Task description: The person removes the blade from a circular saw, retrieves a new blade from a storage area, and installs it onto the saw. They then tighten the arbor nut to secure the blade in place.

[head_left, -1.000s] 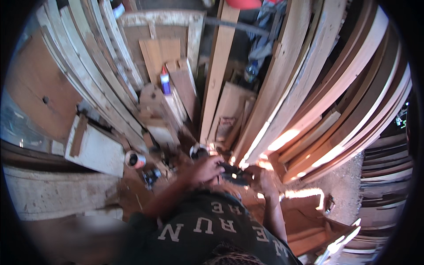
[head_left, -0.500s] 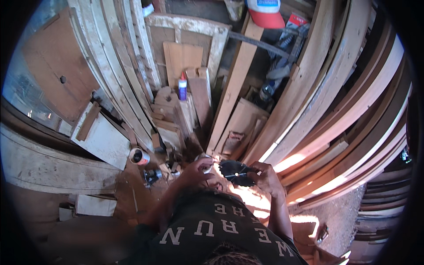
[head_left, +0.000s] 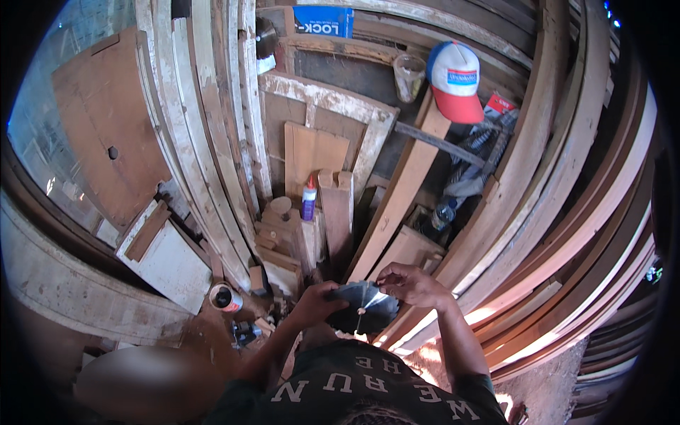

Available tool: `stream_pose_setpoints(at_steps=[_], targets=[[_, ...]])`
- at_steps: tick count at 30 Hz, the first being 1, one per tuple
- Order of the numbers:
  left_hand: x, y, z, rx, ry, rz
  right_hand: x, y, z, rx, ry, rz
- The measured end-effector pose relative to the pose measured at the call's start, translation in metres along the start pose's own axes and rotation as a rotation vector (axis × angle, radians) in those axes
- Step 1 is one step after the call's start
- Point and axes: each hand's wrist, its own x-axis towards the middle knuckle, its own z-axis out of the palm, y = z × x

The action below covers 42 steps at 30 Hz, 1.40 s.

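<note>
A dark circular saw blade [head_left: 379, 312] with a small hole at its centre is held in front of my chest, one side catching the light. My left hand [head_left: 320, 304] grips its left edge, the thumb lying over the face. At the upper right rim, the bent fingers of my right hand [head_left: 412, 286] close on the blade's toothed edge. The fingertips partly hide that bit of rim.
Long planks [head_left: 524, 212] lean on the right, and white-stained boards [head_left: 205, 127] on the left. Ahead stand a purple glue bottle [head_left: 309, 201], a cap [head_left: 457, 79] on a post and a water bottle [head_left: 444, 214]. A can [head_left: 225, 297] sits at lower left.
My left hand has taken hold of the blade's left edge. My right hand has shifted from its right side to the upper rim. The blade moved slightly left and down, and the view tilted up.
</note>
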Motion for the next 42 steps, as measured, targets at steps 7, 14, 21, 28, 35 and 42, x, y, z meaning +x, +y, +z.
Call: stream_pose_setpoints(at_steps=[7,14,21,28,35,42], targets=[[0.027,-0.044,-0.076,-0.061,0.209,-0.041,0.185,-0.139,-0.082,-0.334,0.074,-0.186],[0.025,-0.083,-0.148,0.016,0.408,-0.207,0.421,-0.283,-0.126,-0.254,0.340,-0.452],[-0.002,-0.137,-0.203,-0.148,0.638,-0.246,0.634,-0.321,-0.086,-0.098,0.500,-0.475],[-0.062,-0.160,-0.235,-0.167,0.855,-0.386,0.717,-0.318,-0.040,-0.001,0.852,-0.354],[-0.091,-0.230,-0.236,-0.220,0.927,-0.364,0.720,-0.322,-0.017,-0.109,0.883,-0.562],[-0.057,-0.219,-0.253,0.089,0.855,-0.416,0.737,-0.344,-0.007,-0.227,0.800,-0.468]])
